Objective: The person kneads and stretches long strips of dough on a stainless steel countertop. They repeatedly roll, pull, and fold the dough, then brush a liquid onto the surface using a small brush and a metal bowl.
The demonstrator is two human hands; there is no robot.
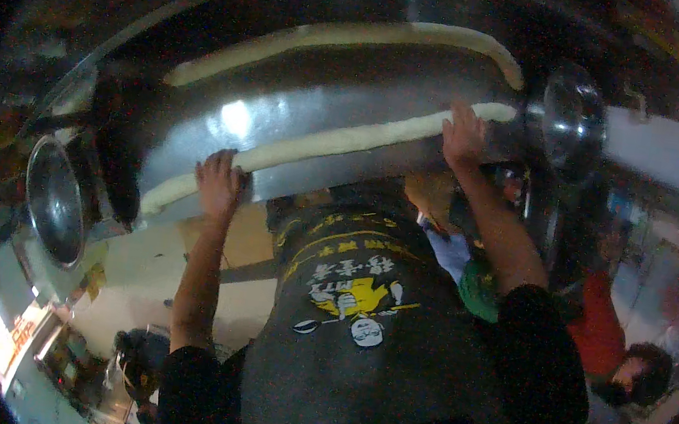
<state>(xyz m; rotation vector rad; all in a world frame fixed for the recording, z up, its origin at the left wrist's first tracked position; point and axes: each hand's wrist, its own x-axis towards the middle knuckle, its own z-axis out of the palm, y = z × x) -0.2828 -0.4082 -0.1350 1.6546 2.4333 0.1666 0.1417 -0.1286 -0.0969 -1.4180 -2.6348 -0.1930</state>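
A long pale rope of dough runs slantwise along the near part of a shiny metal worktop. My left hand rests on it near its left end, fingers over the top. Towards the right end, my right hand lies on the same rope with the fingers somewhat spread. Neither hand appears to be wrapped round the dough. Farther back, a second long dough rope lies apart from the first and curves down at its right end. The undersides of both hands are hidden.
A round metal bowl stands past the worktop's right end, near a pale surface. Another metal bowl is beyond the left end. A person in red is at the right. Cardboard shows below the near edge.
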